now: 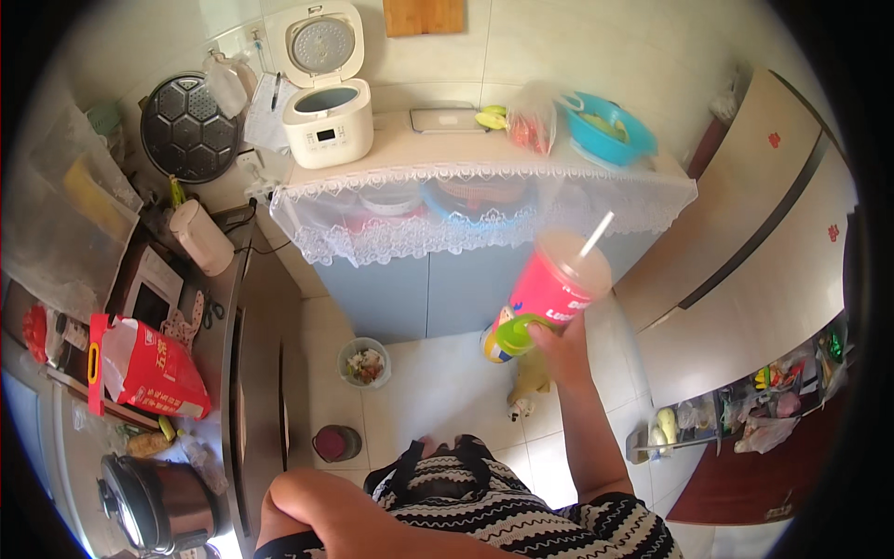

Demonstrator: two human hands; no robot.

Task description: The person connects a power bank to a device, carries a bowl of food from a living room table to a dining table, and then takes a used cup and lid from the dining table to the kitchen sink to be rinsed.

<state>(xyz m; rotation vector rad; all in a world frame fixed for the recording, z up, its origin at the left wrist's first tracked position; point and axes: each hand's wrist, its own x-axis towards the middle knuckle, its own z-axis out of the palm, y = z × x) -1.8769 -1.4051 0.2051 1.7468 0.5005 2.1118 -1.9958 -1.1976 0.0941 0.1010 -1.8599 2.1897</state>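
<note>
My right hand is closed around a large pink cup with a green patch and a cartoon print. The cup is raised in front of me and tilted. A white straw sticks out of its translucent lid. My left arm is bent across my body at the lower edge, and its hand is out of sight. Ahead, an open white rice cooker stands on a cabinet with a lace cloth. Beside it are a plastic bag with red contents and a blue basin.
A waste bin and a dark bucket stand on the floor. Below the cup is a tan-and-white shape, perhaps an animal. The left counter carries a red bag and a dark cooker. A refrigerator stands right.
</note>
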